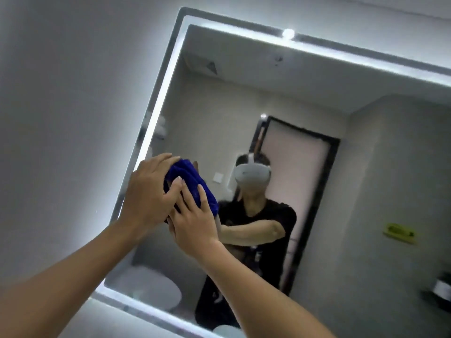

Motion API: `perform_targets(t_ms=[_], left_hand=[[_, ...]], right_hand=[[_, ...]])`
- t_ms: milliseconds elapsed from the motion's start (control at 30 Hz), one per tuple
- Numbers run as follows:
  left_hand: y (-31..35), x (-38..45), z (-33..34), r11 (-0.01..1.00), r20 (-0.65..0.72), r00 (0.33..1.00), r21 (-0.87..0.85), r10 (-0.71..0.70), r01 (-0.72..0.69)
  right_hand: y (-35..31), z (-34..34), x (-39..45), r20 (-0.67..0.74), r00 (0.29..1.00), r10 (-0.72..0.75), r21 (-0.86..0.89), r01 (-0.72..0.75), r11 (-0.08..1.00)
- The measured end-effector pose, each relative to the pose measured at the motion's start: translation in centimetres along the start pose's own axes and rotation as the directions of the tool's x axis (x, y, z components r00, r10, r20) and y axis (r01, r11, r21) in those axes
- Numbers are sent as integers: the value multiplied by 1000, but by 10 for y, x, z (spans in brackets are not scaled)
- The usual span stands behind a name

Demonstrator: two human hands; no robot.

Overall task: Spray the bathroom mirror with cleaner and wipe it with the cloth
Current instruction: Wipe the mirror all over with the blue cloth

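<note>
The bathroom mirror [305, 98] fills most of the view, tilted, with a lit white strip around its edge. A bunched blue cloth [189, 180] is pressed against the glass near the mirror's left side. My left hand [148, 193] lies over the cloth's left part with its fingers curled onto it. My right hand [192, 220] presses the cloth from below right, fingers spread across it. Both forearms reach up from the bottom of the frame. No spray bottle is in view.
A grey wall [61, 106] lies left of the mirror. The glass reflects a person in a black shirt, a dark-framed door [300, 176], a white toilet [148, 286] and a green tag [400, 231] on the wall.
</note>
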State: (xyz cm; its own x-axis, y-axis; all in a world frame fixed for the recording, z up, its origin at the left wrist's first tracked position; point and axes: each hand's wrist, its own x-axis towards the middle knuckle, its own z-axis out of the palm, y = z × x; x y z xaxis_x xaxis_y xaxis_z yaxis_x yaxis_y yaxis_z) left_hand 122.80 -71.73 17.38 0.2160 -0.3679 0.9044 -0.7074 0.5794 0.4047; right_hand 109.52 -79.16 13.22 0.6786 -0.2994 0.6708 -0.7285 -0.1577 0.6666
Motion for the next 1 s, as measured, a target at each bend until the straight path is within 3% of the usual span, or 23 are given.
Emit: perform_targets(t_ms=[300, 533, 633, 767, 1000], left_hand=[[-28, -89, 38, 994, -53, 997, -86, 59, -64], [-30, -130, 58, 989, -21, 989, -34, 146, -147], [-28, -137, 64, 981, 45, 980, -9, 194, -194], [-11, -144, 74, 977, 33, 976, -2, 213, -213], [56, -158, 113, 942, 71, 944, -129, 321, -311]], right_hand=[[-46, 24, -66, 111, 993, -35, 4, 35, 999], [-66, 42, -146, 83, 994, -73, 101, 64, 993], [-61, 43, -171, 106, 989, -105, 100, 95, 991], [-43, 40, -209, 92, 991, -96, 127, 84, 988], [14, 30, -301, 98, 992, -83, 134, 70, 989]])
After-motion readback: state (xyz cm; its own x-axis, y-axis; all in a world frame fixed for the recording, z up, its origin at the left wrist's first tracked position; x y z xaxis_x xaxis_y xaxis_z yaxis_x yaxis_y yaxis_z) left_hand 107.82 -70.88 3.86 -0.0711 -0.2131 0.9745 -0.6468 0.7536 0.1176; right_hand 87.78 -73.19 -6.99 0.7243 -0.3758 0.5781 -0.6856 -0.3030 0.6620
